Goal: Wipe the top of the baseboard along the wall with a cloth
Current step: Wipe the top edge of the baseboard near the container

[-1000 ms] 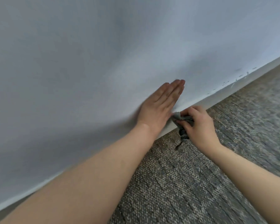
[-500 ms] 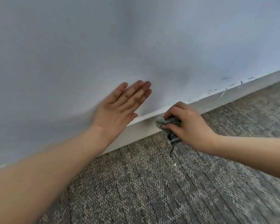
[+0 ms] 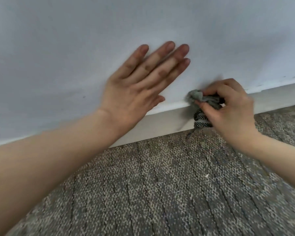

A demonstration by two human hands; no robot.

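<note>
Backdrop: pale wall (image 3: 75, 31) above the baseboard (image 3: 160, 123), speckled carpet (image 3: 160, 184) below it, all from your head view.
Left hand: your left hand (image 3: 136, 89) lies flat on the wall just above the baseboard, fingers straight, holding nothing. I'd call it a brace for your lean.
Right hand: your right hand (image 3: 232, 106) curls its fingers round the cloth (image 3: 199, 97), pinching it bunched.
Cloth: a grey wad pokes out beyond your fingertips and touches the baseboard's top edge; a patterned tail dangles down the baseboard's face.
Why bunched: likely so a small firm pad rides that narrow ledge.
</note>
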